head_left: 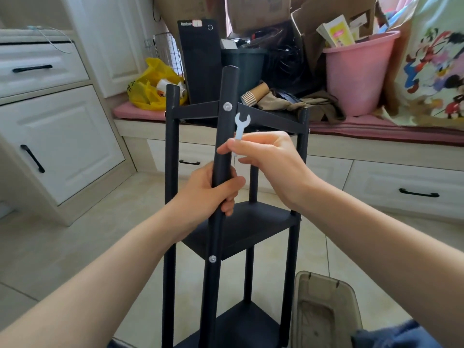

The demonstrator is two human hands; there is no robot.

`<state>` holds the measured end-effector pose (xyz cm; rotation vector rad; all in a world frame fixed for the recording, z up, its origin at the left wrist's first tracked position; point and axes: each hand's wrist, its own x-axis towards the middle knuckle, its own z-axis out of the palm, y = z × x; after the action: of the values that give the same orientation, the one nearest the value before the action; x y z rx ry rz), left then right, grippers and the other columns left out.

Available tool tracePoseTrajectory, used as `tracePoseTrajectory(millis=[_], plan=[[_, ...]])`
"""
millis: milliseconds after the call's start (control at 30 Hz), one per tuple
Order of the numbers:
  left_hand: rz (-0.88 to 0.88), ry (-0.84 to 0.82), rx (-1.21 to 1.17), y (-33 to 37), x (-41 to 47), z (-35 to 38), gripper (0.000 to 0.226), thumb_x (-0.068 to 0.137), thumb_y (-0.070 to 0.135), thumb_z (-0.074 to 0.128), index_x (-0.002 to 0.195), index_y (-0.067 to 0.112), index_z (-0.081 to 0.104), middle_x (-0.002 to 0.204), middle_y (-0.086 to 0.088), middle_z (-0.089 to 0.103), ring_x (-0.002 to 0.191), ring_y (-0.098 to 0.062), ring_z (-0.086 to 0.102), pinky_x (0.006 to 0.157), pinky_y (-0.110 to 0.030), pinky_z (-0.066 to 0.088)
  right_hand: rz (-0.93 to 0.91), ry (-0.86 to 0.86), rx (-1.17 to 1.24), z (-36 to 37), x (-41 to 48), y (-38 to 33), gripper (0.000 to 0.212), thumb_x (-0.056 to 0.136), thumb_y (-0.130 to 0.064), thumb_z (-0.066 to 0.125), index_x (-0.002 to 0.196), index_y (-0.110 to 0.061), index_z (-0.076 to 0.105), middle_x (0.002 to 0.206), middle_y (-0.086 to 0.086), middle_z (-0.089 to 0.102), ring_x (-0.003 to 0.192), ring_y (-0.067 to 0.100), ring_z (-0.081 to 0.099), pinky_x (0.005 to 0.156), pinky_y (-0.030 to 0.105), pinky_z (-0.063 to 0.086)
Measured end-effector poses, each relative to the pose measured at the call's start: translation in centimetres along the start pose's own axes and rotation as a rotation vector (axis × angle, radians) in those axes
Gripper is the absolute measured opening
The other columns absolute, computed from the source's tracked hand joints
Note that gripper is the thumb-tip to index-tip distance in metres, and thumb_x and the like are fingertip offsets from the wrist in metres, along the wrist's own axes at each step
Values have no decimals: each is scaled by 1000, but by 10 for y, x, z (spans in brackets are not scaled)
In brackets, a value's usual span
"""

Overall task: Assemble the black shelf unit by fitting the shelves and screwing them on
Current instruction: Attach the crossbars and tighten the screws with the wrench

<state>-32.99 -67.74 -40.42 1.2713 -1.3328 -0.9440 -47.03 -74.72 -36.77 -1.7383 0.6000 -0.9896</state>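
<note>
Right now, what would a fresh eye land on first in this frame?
The black shelf unit stands dead centre, the left hand gripping its near post. Just above, the right hand pinches a small silver wrench, open end up beside the screw head at the top shelf. Back right, a pink bucket sits on the cushioned bench.

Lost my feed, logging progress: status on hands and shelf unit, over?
Left hand grips front post. Right hand pinches small wrench, not yet on top screw. Shelf unit: three shelves in. Nothing blocking the screw.
</note>
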Motion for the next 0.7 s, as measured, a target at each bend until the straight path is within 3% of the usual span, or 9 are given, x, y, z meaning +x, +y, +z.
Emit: tracePoseTrajectory(millis=[67, 167, 300, 433, 533, 700], plan=[[2, 2, 8, 1, 0, 7, 10, 99, 12, 62, 93, 11, 54, 60, 1, 49, 52, -14, 48, 60, -28, 51, 10, -3, 19, 0, 0, -2, 17, 93, -22, 64, 89, -15, 79, 99, -3, 76, 105, 10, 66, 101, 36, 50], [10, 3, 34, 2, -1, 12, 7, 99, 13, 61, 96, 11, 55, 61, -1, 52, 55, -16, 52, 64, -30, 54, 25, -23, 55, 1, 1, -4, 17, 93, -22, 65, 91, -14, 80, 103, 3, 76, 107, 13, 67, 103, 41, 50], [-32, 42, 219, 1, -5, 9, 11, 97, 24, 66, 105, 24, 59, 68, 1, 68, 66, -13, 68, 69, -20, 56, 17, -13, 82, 4, 2, -1, 17, 93, -23, 65, 92, -15, 80, 102, 10, 75, 100, 16, 70, 96, 38, 55], [-59, 160, 373, -5, -16, 5, 24, 90, 30, 74, 110, 31, 60, 93, 13, 70, 86, -2, 68, 65, -10, 52, 13, -5, 81, 5, 5, 2, 15, 94, -22, 64, 94, -21, 79, 104, 1, 75, 103, 13, 69, 94, 31, 56], [-56, 255, 393, -11, -32, 8, 34, 89, 22, 76, 114, 35, 57, 96, 19, 66, 85, 13, 63, 60, -3, 47, 29, 10, 114, 5, 8, 3, 14, 94, -19, 64, 92, -19, 79, 101, 5, 75, 100, 15, 70, 86, 24, 57], [-25, 402, 394, -26, -68, 21, 42, 88, 8, 74, 115, 36, 59, 103, 17, 63, 92, 10, 60, 69, -5, 49, 71, 8, 165, 4, 10, 2, 14, 94, -18, 64, 94, -15, 77, 102, 4, 76, 100, 16, 71, 88, 29, 58]])
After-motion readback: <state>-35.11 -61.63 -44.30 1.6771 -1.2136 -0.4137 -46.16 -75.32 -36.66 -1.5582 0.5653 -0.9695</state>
